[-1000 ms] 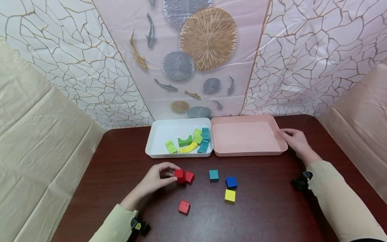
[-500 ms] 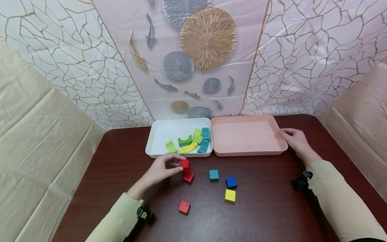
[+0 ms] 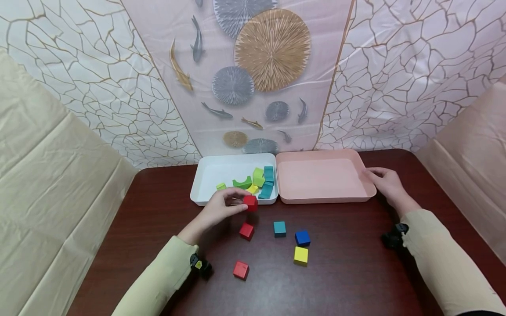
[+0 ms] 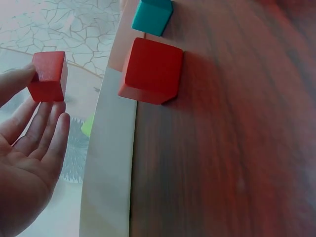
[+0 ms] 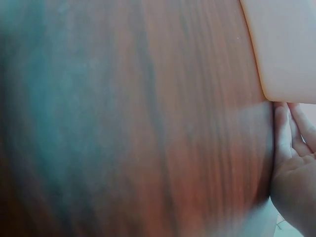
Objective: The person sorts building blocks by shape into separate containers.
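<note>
My left hand (image 3: pixel 221 210) pinches a red cube (image 3: pixel 250 202) between thumb and fingertips. It is raised off the table, at the front rim of the white tray (image 3: pixel 209 172). In the left wrist view the held cube (image 4: pixel 48 76) sits at the fingertips, and another red cube (image 4: pixel 152 69) rests on the table. That second red cube (image 3: pixel 247 231) lies just below the hand in the head view. Out at the far right, my right hand (image 3: pixel 387 186) grips the right rim of the pink tray (image 3: pixel 316 199). In the right wrist view its fingers (image 5: pixel 283 123) meet the tray wall, which partly hides them.
Green, yellow and teal curved blocks (image 3: pixel 242 182) lie in the white tray, which adjoins the pink one. On the dark table (image 3: pixel 348 272) are a teal cube (image 3: pixel 279 229), a blue cube (image 3: pixel 302 238), a yellow cube (image 3: pixel 301 256) and a third red cube (image 3: pixel 240 270).
My left hand has lifted the red cube from beside the second one and carried it forward and right to the white tray's front rim. My right hand has stayed in place.
</note>
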Motion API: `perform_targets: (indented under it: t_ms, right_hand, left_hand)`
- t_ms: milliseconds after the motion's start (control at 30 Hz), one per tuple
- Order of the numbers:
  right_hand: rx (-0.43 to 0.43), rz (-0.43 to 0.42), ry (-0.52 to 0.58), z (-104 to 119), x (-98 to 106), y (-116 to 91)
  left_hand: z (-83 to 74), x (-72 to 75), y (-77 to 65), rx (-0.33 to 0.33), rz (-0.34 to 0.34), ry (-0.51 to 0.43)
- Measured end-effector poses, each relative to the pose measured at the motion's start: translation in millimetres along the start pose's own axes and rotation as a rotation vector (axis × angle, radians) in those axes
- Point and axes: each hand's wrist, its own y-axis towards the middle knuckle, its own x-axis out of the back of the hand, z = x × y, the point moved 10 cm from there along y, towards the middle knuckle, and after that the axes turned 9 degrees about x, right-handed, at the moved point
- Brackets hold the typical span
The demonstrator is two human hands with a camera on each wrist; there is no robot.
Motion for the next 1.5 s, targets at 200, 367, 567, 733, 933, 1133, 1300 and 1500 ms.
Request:
perform_targets:
  t_ms: [200,367,567,733,933,1133,1300,1500]
  right_hand:
    - [0.004,-0.002,0.004,-1.6,0.2,1.5]
    - [0.002,-0.002,0.001,-2.7,0.2,2.4]
    - [0.000,0.003,0.008,-1.8,-0.7,2.8]
    - [-0.004,0.007,0.014,0.1,-0.7,2.2]
    - [0.004,0.006,0.005,1.8,0.1,0.6]
    - [0.012,0.001,0.003,2.0,0.4,-0.4]
    - [0.008,0.004,0.013,0.6,-0.3,0.1]
    - [-0.023,0.017,0.017,-2.8,-1.6,1.6]
  left_hand:
    - [-2.3,-2.8,14.5,0.052,-0.037,-0.051]
    - [-7.1,-6.9,26.8,0.069,-0.054,-0.060]
    - [-13.4,-10.1,43.5,0.061,-0.060,-0.042]
    - [-20.5,-14.0,54.3,0.068,-0.052,-0.043]
    - [-30.0,-25.0,68.7,0.063,-0.030,-0.057]
    - [-33.9,-35.4,82.8,0.039,-0.033,-0.014]
    - [-34.1,-43.1,94.4,0.063,-0.029,0.009]
    - [-31.5,-48.9,109.6,0.109,-0.037,0.012]
